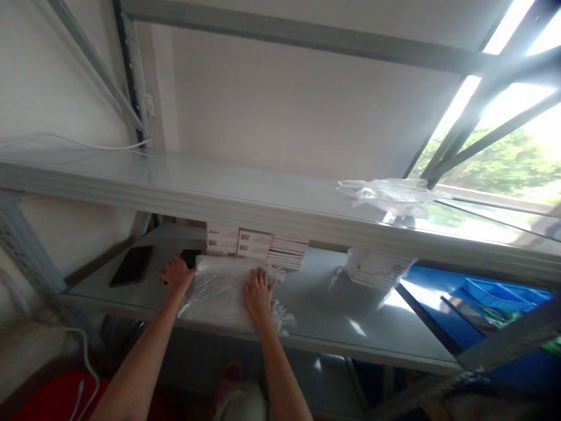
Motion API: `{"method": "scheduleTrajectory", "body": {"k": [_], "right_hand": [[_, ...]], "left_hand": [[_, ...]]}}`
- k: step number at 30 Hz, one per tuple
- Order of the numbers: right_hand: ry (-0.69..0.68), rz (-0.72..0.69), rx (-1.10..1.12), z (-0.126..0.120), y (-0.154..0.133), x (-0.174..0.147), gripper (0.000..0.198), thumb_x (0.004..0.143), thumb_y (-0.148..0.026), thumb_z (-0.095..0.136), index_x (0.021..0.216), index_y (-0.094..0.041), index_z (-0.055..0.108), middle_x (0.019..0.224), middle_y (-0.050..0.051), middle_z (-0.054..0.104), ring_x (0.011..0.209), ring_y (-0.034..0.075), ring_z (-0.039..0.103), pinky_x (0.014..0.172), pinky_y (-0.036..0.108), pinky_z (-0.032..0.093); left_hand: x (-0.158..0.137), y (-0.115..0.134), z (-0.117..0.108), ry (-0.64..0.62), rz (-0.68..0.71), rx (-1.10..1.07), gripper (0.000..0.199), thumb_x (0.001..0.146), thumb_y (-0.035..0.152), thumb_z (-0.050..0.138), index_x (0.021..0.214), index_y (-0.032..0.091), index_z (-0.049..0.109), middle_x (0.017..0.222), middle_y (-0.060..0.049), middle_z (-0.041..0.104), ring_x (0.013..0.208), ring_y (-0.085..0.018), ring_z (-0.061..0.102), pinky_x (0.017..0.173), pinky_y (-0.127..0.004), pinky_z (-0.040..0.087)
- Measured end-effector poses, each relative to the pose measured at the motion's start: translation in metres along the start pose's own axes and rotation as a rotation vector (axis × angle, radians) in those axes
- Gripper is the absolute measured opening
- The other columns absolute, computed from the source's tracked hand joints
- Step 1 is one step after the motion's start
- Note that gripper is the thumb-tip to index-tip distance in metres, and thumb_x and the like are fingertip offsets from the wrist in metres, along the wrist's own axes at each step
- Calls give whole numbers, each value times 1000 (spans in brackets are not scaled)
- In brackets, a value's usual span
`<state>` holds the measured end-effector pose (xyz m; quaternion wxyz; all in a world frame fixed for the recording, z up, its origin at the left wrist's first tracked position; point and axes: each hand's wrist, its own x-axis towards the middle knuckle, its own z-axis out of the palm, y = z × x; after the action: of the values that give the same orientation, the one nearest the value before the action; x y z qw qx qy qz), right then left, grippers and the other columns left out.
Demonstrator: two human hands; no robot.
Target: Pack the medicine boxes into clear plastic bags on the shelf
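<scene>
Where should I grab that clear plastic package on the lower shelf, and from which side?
Probably best by the left and right edges of the plastic package, from the front, supporting it from beneath. It lies flat and wide, white boxes stand behind it, and the upper shelf likely limits access from above. Your left hand is at the left edge; your right hand rests on top.

Grey shelf (pixel 322 310), plastic bag (pixel 221 292), white boxes (pixel 255 243)
</scene>
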<state>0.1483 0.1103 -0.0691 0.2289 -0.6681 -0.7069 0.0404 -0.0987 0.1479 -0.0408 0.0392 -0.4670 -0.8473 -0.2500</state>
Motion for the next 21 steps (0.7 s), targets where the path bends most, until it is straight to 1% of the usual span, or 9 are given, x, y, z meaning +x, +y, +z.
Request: {"method": "scheduleTrajectory", "body": {"k": [3,7,10,14,17,21], "right_hand": [[-8,6,0,0,0,0,50,92,-36,32,139,-19,38,150,10,28,139,27,20,109,58,0],[-11,6,4,0,0,1,50,92,-35,32,139,-19,38,150,10,28,140,26,18,109,57,0],[-6,0,10,0,1,1,50,92,-34,33,139,-18,38,149,11,29,139,26,19,109,58,0],[-5,5,29,-2,-1,0,49,92,-33,34,138,-19,40,149,11,30,139,26,20,109,58,-1],[-4,8,42,-2,-1,1,48,92,-32,34,137,-18,41,148,11,31,139,27,21,109,59,-1],[9,8,41,-1,-1,1,48,92,-31,34,137,-17,41,148,11,32,138,28,22,109,60,1]], "left_hand": [[1,4,3,2,-21,5,59,74,37,53,121,4,43,118,-24,57,116,-37,46,93,-57,32],[4,7,3,6,-37,1,56,72,36,57,116,3,44,111,-21,59,109,-35,50,86,-46,40],[5,6,0,0,-20,8,56,73,37,59,114,3,43,110,-21,58,107,-35,51,81,-41,42],[7,-1,-5,-55,22,20,67,71,41,63,120,2,39,111,-22,59,109,-36,52,85,-43,40],[8,-10,-7,-96,40,22,77,71,47,63,127,3,34,117,-23,57,113,-38,49,90,-47,38],[6,-22,-7,-83,55,12,84,72,54,60,133,5,30,124,-24,53,119,-39,45,93,-51,36]]}}
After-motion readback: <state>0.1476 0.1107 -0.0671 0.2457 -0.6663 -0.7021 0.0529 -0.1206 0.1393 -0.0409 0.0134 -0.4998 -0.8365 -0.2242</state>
